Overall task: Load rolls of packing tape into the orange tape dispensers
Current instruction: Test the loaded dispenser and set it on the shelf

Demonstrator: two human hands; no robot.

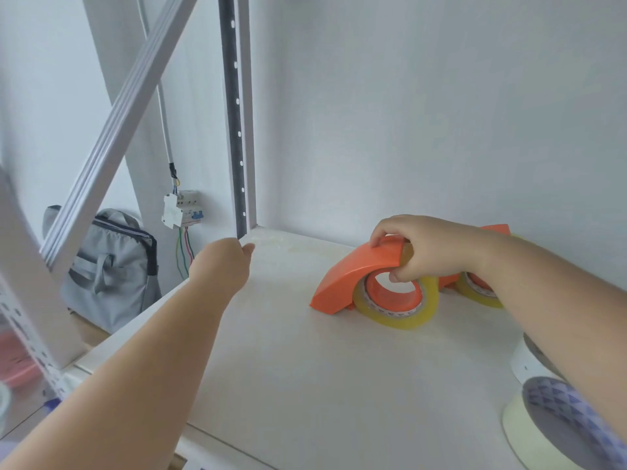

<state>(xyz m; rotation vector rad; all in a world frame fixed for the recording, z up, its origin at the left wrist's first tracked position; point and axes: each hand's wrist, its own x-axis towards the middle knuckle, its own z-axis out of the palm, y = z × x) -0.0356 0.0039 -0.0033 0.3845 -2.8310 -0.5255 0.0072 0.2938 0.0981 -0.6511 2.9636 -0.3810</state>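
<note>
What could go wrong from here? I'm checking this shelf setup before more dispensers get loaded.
1. The right hand grips the near dispenser from above; its tape roll looks only partly seated and might slip off if lifted.
2. The right forearm passes close over the rolls at the shelf's front right; pulling back could knock them off.
3. A second dispenser sits right behind and could get bumped.

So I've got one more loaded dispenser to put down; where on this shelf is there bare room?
The widest bare patch of the shelf lies in front of the orange dispenser held by the right hand, between the two forearms. Another lies between the left hand and that dispenser. The right side is crowded: a second dispenser behind, and tape rolls at the front right corner.
</note>
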